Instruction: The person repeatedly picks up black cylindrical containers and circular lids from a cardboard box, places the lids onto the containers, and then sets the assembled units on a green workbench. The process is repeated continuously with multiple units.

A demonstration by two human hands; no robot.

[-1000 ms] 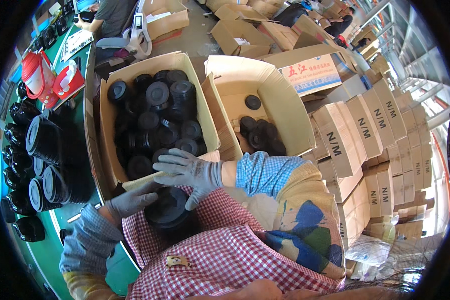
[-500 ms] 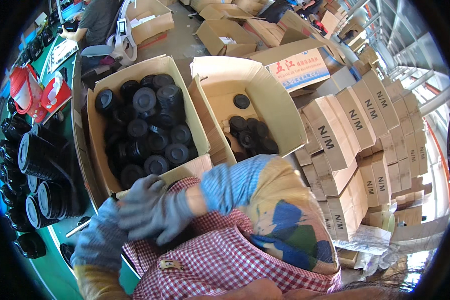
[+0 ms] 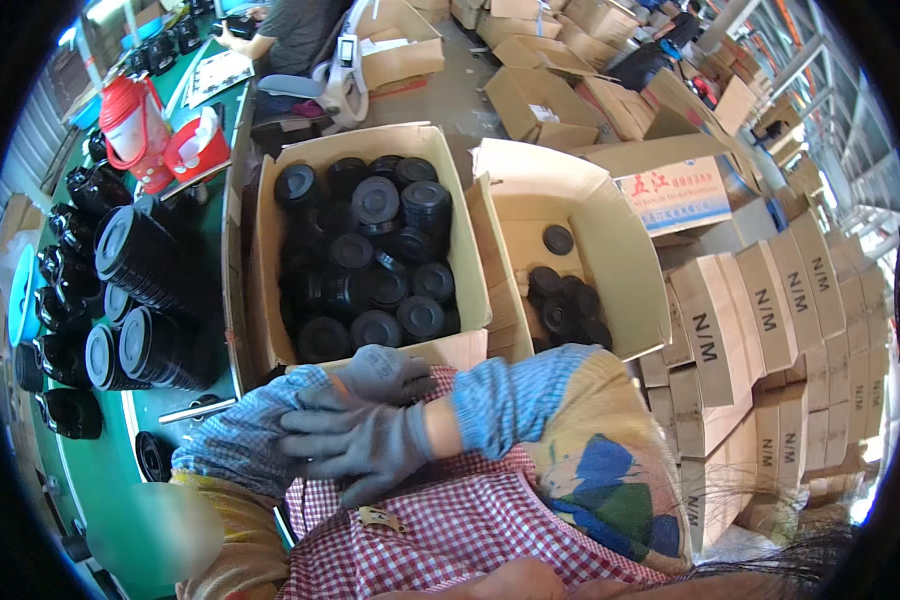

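Observation:
My left hand (image 3: 385, 374), in a grey work glove, rests across my front near the closest edge of the carton of black lids. Its fingers point right, loosely bent and partly in view, with nothing visible in them. Over the left wrist and blue sleeve cuff (image 3: 270, 425) lies my right hand (image 3: 365, 447), gloved in grey too, its fingers spread and touching the sleeve. Below both hands is a red checked apron (image 3: 410, 540). Just beyond them, many round black lids (image 3: 375, 203) fill an open carton (image 3: 475, 270).
Right of it, another open carton (image 3: 610, 235) holds a few black lids (image 3: 558, 239). At left, a green workbench (image 3: 110, 470) carries stacked black lids (image 3: 150, 255) and a red-white jug (image 3: 135, 125). Stacked cartons (image 3: 715, 330) rise at right. A co-worker's arm (image 3: 245, 42) shows far left.
The view has swung, so the scene sits farther right and lower. My right hand stays over the left forearm, and more of my left hand now shows beyond it.

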